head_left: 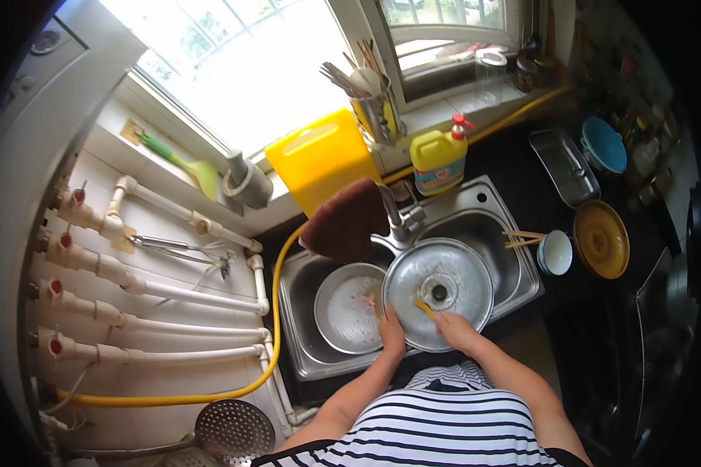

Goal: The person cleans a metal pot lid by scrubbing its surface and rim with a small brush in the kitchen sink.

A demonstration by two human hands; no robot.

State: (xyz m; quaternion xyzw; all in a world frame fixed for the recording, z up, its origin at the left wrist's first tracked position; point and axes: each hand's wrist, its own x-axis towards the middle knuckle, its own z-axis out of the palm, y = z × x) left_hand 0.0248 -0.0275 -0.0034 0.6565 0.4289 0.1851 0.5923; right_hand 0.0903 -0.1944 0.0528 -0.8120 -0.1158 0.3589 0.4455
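A round metal lid [463, 272] with a dark central knob lies tilted over the middle of the double sink [300, 354]. My left hand [392, 328] grips the lid's left edge. In my right hand [453, 330] is a small yellow tool [424, 309], its end against the lid near the knob; what kind of tool it is I cannot tell. Foamy water fills a metal basin [325, 321] in the left bowl, beside my left hand. A brown cloth [343, 222] hangs over the faucet [405, 226] behind the lid.
Right of the sink are a white bowl [555, 253] with chopsticks, a brown plate [601, 240], a metal tray [561, 159] and a blue bowl [604, 145]. Behind stand a yellow detergent bottle [438, 159] and yellow board [323, 159]. A yellow hose [276, 311] runs left.
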